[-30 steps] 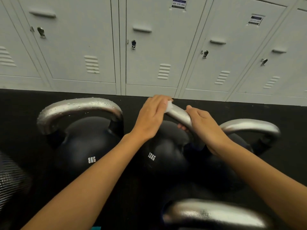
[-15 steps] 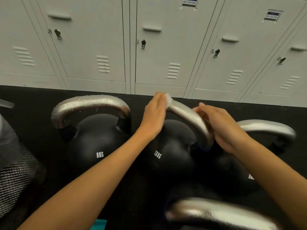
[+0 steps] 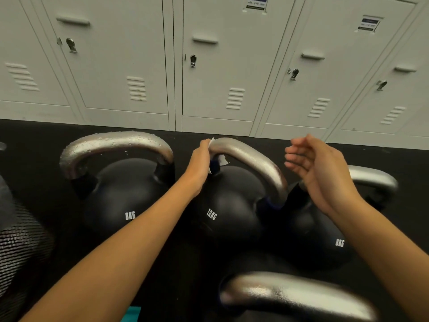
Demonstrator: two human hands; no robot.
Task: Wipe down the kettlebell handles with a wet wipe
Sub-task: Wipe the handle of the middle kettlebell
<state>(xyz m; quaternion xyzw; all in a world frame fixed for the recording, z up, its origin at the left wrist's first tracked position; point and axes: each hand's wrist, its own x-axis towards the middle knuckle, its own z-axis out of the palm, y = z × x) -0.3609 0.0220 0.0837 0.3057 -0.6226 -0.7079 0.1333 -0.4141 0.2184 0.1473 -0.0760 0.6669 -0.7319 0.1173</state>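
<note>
While the wet wipe sits wrapped round the far end of the 12KG handle, left hand grips it there. Right hand hovers open, empty. Left of that grip, the beaded 8KG handle looks done; handles beyond the right hand and nearest seemingly remain.

A row of pale grey metal lockers is running along the far side of a black floor, each door showing a keyed latch, a recessed pull and louvred vents. Two small printed labels are sitting high on the right-hand doors. A dark mesh object is intruding at near left.
</note>
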